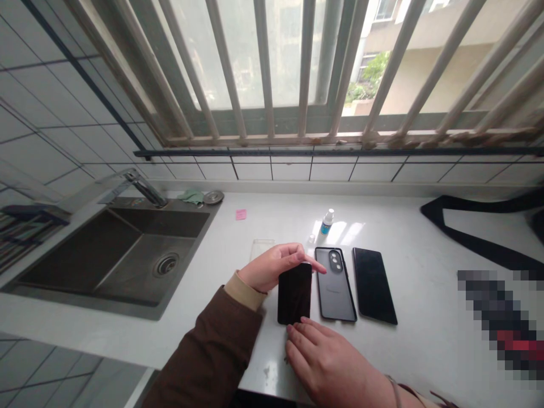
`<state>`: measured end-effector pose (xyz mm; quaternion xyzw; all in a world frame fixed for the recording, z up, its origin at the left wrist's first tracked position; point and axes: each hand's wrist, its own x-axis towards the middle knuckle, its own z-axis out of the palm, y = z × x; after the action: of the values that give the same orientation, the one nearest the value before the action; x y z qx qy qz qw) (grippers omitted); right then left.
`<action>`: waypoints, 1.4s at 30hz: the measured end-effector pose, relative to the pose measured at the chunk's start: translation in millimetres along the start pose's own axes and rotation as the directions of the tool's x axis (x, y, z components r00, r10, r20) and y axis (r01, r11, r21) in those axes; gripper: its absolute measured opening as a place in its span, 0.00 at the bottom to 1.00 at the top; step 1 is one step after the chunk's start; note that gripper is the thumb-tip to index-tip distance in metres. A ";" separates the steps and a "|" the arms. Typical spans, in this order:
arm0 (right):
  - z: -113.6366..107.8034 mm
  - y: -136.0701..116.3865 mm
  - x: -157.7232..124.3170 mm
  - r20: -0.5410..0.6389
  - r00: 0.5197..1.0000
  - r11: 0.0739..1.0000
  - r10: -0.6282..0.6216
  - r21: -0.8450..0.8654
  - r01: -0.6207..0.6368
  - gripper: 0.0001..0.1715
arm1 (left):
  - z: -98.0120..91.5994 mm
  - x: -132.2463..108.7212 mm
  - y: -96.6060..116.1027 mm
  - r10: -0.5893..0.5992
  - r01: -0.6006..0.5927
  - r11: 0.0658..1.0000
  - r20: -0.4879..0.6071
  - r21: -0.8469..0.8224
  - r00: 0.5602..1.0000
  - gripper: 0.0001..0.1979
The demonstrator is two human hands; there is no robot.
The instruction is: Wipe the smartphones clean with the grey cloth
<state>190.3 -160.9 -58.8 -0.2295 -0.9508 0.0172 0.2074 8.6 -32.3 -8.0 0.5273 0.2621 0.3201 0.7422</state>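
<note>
A black smartphone (294,294) is between my hands over the white counter, its dark screen facing up. My left hand (276,265) grips its top end, with one finger stretched out to the right. At the bottom edge, my right hand (329,354) has its fingers curled together against the phone; its thumb is hidden. Just right of the phone lies a dark phone case (335,292) with camera cutouts. Beside that is a larger black phone (374,285), screen up. A clear case (262,243) lies partly hidden behind my left hand.
A small white bottle (327,222) with a blue label stands behind the phones, near a little white cap (311,238). A pink note (241,215) lies farther left. The steel sink (170,241) takes up the left side; a black strap (476,241) lies at the right.
</note>
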 end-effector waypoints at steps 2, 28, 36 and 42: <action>-0.9 0.9 -0.6 0.005 1.000 1.000 0.010 0.019 -0.010 0.13 | 3.1 -1.0 -3.0 -0.010 0.018 0.983 0.047 -0.181 0.999 0.22; -27.2 69.5 48.0 -0.224 0.974 0.997 0.040 -0.049 -0.052 0.21 | 6.1 16.7 -15.9 -0.403 0.160 0.820 -0.357 -0.550 0.843 0.23; -42.3 51.8 17.7 -0.159 0.979 0.992 -0.125 0.012 0.129 0.17 | -6.3 11.3 -5.6 -0.352 0.052 0.786 -0.378 -0.616 0.856 0.16; -48.2 53.9 18.4 -0.221 0.959 0.984 -0.177 -0.005 0.181 0.18 | -6.4 11.1 1.5 -0.342 -0.020 0.721 -0.380 -0.693 0.859 0.21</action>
<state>217.9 -107.6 -14.6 -0.1415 -0.9386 -0.0199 0.3141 11.0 -19.7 -9.2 0.0983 0.3506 0.4458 0.8177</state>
